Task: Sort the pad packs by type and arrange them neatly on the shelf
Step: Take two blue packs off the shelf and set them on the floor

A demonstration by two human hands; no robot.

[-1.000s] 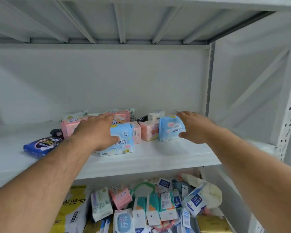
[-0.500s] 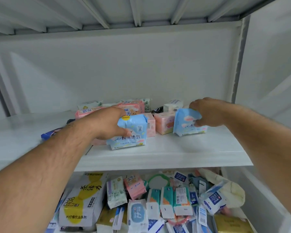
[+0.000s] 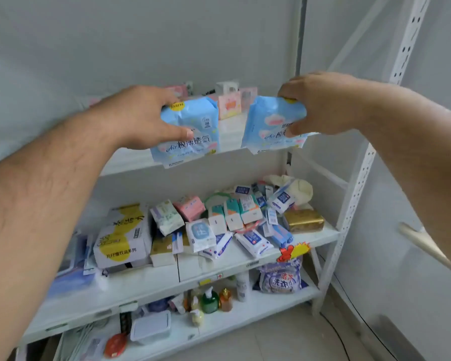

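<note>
A white and yellow printed carton [image 3: 121, 237] sits at the left of the middle board, with a gold foil-wrapped block [image 3: 304, 220] near the right end and a crumpled cream cloth [image 3: 298, 187] behind it. On the board below stand a green pump bottle [image 3: 210, 300], a small amber bottle [image 3: 225, 300] just beside it, a white spray bottle [image 3: 242, 285] and a purple and white printed bag [image 3: 281, 278]. Lower left lie a clear plastic lidded box [image 3: 151, 328] and a round orange tin [image 3: 116, 345].

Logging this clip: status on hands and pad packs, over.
Left hand grips one blue pad pack; right hand grips a matching blue pack. Both held in front of the shelf edge. Pink packs behind; nothing blocking.
</note>
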